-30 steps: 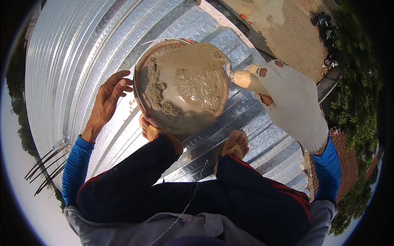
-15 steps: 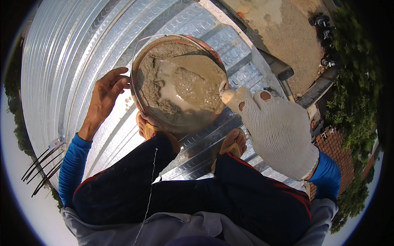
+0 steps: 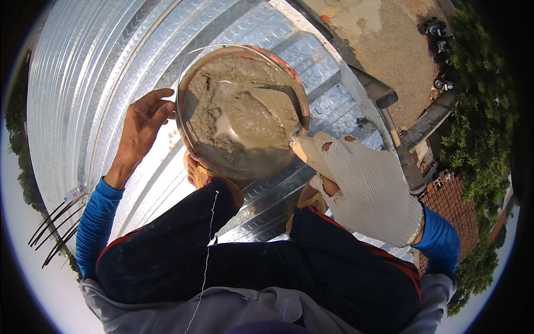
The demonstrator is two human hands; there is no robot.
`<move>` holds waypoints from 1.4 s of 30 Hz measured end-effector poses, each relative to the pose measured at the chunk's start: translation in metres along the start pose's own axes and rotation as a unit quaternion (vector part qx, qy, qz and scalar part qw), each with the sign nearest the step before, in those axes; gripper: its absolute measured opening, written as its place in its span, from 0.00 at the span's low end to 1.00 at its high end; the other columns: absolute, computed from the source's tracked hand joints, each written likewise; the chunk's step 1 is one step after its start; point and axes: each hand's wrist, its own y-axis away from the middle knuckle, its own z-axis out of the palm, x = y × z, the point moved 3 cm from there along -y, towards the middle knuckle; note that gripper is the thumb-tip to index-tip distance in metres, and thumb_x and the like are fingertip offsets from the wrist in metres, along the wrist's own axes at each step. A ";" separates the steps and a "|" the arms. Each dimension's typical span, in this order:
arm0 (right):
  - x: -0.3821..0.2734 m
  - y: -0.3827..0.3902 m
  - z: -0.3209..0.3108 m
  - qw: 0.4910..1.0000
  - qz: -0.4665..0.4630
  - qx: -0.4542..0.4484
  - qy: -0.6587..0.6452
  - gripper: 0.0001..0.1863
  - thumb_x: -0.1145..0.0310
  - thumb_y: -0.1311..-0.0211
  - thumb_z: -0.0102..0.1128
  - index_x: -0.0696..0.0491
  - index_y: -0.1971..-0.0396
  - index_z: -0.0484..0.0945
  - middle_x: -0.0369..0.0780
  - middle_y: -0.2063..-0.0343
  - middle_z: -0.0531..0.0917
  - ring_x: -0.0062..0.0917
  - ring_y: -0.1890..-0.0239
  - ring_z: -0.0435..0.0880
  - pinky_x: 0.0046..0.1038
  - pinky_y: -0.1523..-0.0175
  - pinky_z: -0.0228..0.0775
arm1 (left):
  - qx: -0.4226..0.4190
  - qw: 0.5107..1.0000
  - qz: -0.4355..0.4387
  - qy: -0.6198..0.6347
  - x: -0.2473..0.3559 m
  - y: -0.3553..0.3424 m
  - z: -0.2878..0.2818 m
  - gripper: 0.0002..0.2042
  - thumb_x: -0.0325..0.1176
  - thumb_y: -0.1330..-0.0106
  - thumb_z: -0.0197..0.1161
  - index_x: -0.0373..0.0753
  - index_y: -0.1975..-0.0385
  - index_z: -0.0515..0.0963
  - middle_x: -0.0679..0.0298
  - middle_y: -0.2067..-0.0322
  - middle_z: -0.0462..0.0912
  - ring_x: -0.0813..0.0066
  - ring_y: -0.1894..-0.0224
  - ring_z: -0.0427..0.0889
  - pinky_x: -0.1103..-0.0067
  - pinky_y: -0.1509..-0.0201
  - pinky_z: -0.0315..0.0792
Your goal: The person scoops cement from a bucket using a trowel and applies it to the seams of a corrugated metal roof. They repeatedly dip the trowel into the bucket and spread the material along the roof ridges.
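A round bucket (image 3: 305, 92) with a reddish rim stands in front of my feet, holding wet grey mortar (image 3: 214, 125) with a shiny watery patch. My right hand (image 3: 364, 186), in a worn white knit glove with holes, is closed round the pale handle (image 3: 307, 154) of a trowel. The trowel's blade (image 3: 270, 114) lies in the mortar, largely coated and partly hidden. My bare left hand (image 3: 146, 125) is at the bucket's left side. Its fingers are bent and apart, with the tips at or just beside the rim and the thin wire bail (image 3: 179, 72).
Ribbed metal sheeting (image 3: 94, 100) lies under the bucket and my sandalled feet (image 3: 196, 172). Its edge (image 3: 334, 50) drops to ground on the right, with parked motorcycles (image 3: 436, 33), trees (image 3: 473, 94) and a tiled roof (image 3: 453, 209). Dark rods (image 3: 55, 222) stick out at the left.
My right hand has swung slightly left and downward and its wrist has turned, tilting the trowel in the mortar. The watery patch has shrunk. My left hand has barely moved.
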 end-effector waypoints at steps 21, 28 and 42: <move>0.042 0.028 0.010 0.980 0.074 -0.017 -0.183 0.24 0.63 0.42 0.69 0.59 0.48 0.81 0.49 0.63 0.86 0.44 0.62 0.88 0.39 0.56 0.81 | 0.006 1.000 0.002 0.015 -0.006 0.004 -0.001 0.26 0.45 0.27 0.65 0.29 0.40 0.76 0.56 0.57 0.89 0.71 0.58 0.87 0.75 0.52 0.76; 0.043 0.042 0.003 0.985 0.074 0.024 -0.154 0.26 0.59 0.44 0.72 0.57 0.48 0.82 0.49 0.64 0.86 0.45 0.65 0.88 0.38 0.57 0.82 | 0.011 1.000 -0.007 0.003 -0.003 0.001 -0.001 0.27 0.46 0.27 0.65 0.28 0.40 0.76 0.56 0.59 0.89 0.71 0.58 0.86 0.74 0.52 0.76; 0.058 0.042 0.004 0.986 0.070 0.026 -0.147 0.30 0.62 0.51 0.80 0.57 0.47 0.83 0.47 0.60 0.87 0.42 0.62 0.88 0.35 0.54 0.82 | 0.004 1.000 0.001 -0.001 -0.006 0.001 -0.001 0.24 0.44 0.25 0.63 0.29 0.40 0.76 0.56 0.58 0.89 0.71 0.57 0.87 0.74 0.52 0.77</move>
